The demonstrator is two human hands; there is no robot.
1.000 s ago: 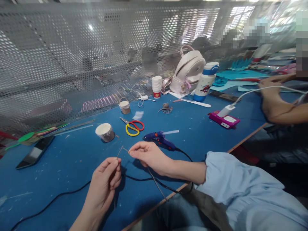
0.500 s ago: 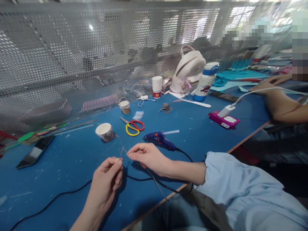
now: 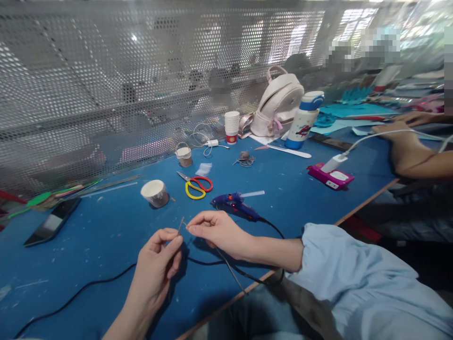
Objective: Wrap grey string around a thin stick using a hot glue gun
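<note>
Between both hands runs a thin grey strand (image 3: 231,273), bent to a point at its upper end. My left hand (image 3: 155,259) is closed, pinching the short upright end between thumb and fingertips. My right hand (image 3: 222,234), also closed, grips the strand beside that bend, and a long tail hangs below it toward the table edge. Whether the strand is wire or stiff cord I cannot tell. Just beyond the right hand lies a blue hot glue gun (image 3: 235,206) with a clear glue stick in its back. Scissors (image 3: 196,185) with red and yellow handles lie farther off.
A larger paper cup (image 3: 155,193), a small handled cup (image 3: 184,157), grey yarn (image 3: 244,159) and stacked cups (image 3: 231,127) stand across the blue table. A phone (image 3: 53,222) lies left; a bottle (image 3: 304,120) and pink power strip (image 3: 331,177) right. Black cable (image 3: 85,285) crosses the front. Another person's arm (image 3: 417,153) rests at right.
My left hand has shifted slightly right and tilted the short strand end, so the bend looks narrower. The right hand stays nearly still.
</note>
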